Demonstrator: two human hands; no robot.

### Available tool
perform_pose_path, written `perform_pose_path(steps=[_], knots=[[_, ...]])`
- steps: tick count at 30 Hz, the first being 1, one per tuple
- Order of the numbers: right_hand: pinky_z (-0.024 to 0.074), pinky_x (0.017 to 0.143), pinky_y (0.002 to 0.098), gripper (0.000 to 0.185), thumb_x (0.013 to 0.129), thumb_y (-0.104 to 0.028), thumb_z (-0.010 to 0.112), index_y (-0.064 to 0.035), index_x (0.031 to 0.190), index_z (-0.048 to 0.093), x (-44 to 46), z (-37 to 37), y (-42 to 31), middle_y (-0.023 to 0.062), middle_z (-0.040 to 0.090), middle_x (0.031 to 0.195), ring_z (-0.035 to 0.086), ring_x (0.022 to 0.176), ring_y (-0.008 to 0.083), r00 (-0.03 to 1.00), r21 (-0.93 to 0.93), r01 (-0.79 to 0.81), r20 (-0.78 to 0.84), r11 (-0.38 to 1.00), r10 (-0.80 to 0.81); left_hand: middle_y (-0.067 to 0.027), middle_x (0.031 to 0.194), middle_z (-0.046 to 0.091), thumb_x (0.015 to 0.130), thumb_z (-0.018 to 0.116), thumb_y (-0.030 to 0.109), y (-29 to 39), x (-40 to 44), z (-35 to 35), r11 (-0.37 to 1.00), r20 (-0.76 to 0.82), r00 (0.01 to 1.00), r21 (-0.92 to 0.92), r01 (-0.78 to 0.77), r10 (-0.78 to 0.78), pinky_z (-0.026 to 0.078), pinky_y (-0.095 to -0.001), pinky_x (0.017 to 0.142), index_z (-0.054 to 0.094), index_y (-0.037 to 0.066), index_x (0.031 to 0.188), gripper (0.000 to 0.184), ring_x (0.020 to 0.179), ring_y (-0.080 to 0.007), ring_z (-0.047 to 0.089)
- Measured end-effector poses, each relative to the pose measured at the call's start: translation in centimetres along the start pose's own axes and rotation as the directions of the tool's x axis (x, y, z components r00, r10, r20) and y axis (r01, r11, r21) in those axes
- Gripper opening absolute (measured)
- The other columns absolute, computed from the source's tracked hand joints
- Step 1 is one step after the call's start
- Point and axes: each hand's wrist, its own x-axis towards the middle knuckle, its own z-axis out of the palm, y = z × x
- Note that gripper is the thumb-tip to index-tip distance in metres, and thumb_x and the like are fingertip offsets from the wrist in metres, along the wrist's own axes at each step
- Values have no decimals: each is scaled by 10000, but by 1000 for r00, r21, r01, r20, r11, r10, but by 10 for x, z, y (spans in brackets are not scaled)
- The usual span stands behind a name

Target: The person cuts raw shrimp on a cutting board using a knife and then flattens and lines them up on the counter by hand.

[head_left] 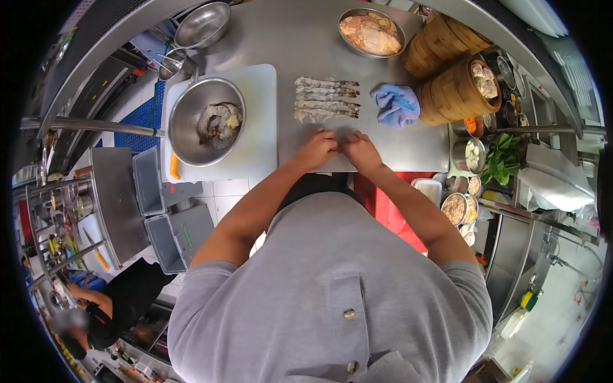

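My left hand (318, 150) and my right hand (361, 152) meet at the near edge of the steel table, fingers curled and fingertips close together. A small greyish bit shows between them, mostly hidden by the fingers. Just beyond lie several peeled, straightened shrimp (327, 100) in a neat stack of rows, tails pointing right. To the right of them is a crumpled blue-purple cloth (396, 105). On the left, a steel bowl (185, 142) holding more grey shrimp (219, 123) stands on a white cutting board (263, 121). An orange-yellow handle (174, 166) sticks out beside the bowl.
A bowl of raw meat (370, 34) stands at the back right, near stacked bamboo steamers (447, 99). An empty steel bowl (203, 25) sits back left. Ingredient containers (469, 156) and green leaves (502, 158) line the right. Another person (108, 313) works far left.
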Motion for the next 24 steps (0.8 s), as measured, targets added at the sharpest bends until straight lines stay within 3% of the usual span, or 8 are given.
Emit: perform_pose_path(steps=[2, 4, 7, 12, 20, 24], knots=[[472, 949, 415, 167, 831, -140, 679, -125, 975, 764, 2, -10, -2, 47, 669, 1040, 579, 1112, 270, 999, 20, -39, 3, 999, 39, -111, 1076, 648, 881, 709, 172, -5, -14, -12, 993, -209, 978, -112, -40, 16, 382, -453, 1133, 744, 62, 981, 153, 1080, -305, 618], [456, 934, 425, 158, 843, -188, 691, -143, 972, 770, -1, -12, -13, 32, 666, 1021, 578, 1105, 263, 979, 206, -32, -193, 978, 73, -103, 1089, 654, 887, 714, 197, -5, -26, -31, 998, -184, 983, -58, -21, 10, 389, -460, 1127, 745, 65, 982, 166, 1081, -296, 622], [443, 929, 420, 137, 845, -207, 692, -137, 922, 781, 9, 0, -22, 30, 661, 979, 577, 1081, 255, 982, 263, 35, -190, 964, 16, -89, 1070, 656, 891, 712, 207, -7, -30, -36, 1000, -109, 994, 10, -2, 3, 405, -473, 1112, 744, 66, 971, 165, 1066, -285, 627], [461, 931, 421, 110, 839, -181, 680, -122, 843, 773, 24, 11, -24, 44, 654, 933, 576, 1057, 275, 993, 226, 51, -120, 973, -24, -83, 1022, 641, 906, 657, 161, -5, -20, -29, 998, 57, 997, 52, 42, -45, 392, -489, 1142, 730, 85, 933, 109, 1083, -287, 623], [469, 954, 419, 115, 813, -112, 640, -107, 813, 755, 24, 23, -23, 58, 649, 951, 572, 1061, 281, 988, 144, 86, -141, 986, -66, -113, 1033, 627, 880, 569, 36, -1, -16, -11, 983, -23, 1000, 180, 20, -16, 416, -450, 1126, 719, 36, 881, 150, 1095, -306, 622], [453, 965, 404, 131, 830, -122, 631, -119, 876, 754, 20, 8, -23, 53, 643, 1001, 561, 1089, 273, 988, 45, 97, -124, 994, -90, -87, 990, 618, 828, 654, 52, -9, -16, -13, 959, -40, 997, 279, -55, 68, 452, -429, 1037, 729, 59, 862, 83, 1045, -283, 607]])
